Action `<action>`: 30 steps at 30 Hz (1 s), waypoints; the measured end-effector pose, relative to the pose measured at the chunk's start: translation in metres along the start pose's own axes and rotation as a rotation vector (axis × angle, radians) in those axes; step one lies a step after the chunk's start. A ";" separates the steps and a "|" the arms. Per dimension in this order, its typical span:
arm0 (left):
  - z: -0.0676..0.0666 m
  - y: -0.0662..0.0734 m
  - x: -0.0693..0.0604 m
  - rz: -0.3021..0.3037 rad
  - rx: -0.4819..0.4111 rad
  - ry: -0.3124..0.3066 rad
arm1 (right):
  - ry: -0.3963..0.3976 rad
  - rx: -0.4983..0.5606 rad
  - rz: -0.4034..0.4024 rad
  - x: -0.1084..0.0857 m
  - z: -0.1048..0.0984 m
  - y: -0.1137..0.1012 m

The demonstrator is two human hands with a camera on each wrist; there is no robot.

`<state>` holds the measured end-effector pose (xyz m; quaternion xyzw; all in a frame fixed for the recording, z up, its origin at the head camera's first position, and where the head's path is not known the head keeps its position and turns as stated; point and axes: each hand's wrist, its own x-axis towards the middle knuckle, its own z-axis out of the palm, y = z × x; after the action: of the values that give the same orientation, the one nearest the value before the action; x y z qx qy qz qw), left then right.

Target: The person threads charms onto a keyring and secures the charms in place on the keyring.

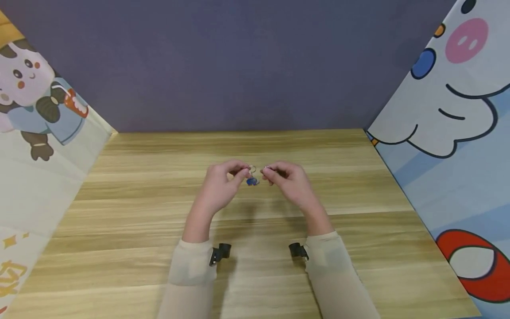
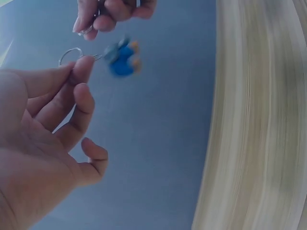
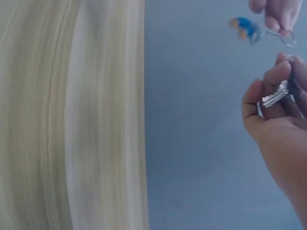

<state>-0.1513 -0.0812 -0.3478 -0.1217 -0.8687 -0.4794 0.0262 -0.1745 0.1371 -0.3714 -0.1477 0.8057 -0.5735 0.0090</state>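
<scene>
Above the table, my left hand [image 1: 218, 188] pinches a metal keyring [image 2: 72, 49] between thumb and index finger. From it, on a short chain, hangs a small blue elephant charm [image 1: 252, 181]; orange feet show on the charm in the left wrist view. Close by on the right, my right hand [image 1: 294, 184] holds a silver key [image 3: 275, 97] in curled fingers. A bit of shiny metal [image 2: 86, 31] pokes out at the right fingertips. A small gap separates the two hands. The fingers hide part of the key and where it is gripped.
Beneath the hands lies a wood-grain table [image 1: 119, 221]. A dark grey-blue panel [image 1: 239, 66] stands along its far edge. Cartoon-printed panels rise on the left [image 1: 71, 173] and right [image 1: 422, 177]. Each sleeve carries a black wrist mount [image 1: 220, 253].
</scene>
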 end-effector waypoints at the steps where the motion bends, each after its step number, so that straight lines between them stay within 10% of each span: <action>1: 0.000 0.000 0.000 -0.001 -0.019 0.009 | 0.014 0.015 -0.008 0.000 0.001 0.001; 9: 0.005 0.001 0.000 0.009 -0.152 0.076 | 0.044 0.149 -0.077 -0.002 0.007 0.000; 15: 0.007 0.002 0.002 0.065 -0.180 0.014 | 0.043 0.205 -0.165 -0.003 0.007 -0.002; 30: -0.013 0.006 0.000 0.177 0.048 -0.272 | -0.058 -0.194 -0.495 -0.004 -0.008 -0.009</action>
<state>-0.1507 -0.0897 -0.3359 -0.2607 -0.8615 -0.4332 -0.0466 -0.1701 0.1430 -0.3611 -0.3566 0.7959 -0.4737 -0.1226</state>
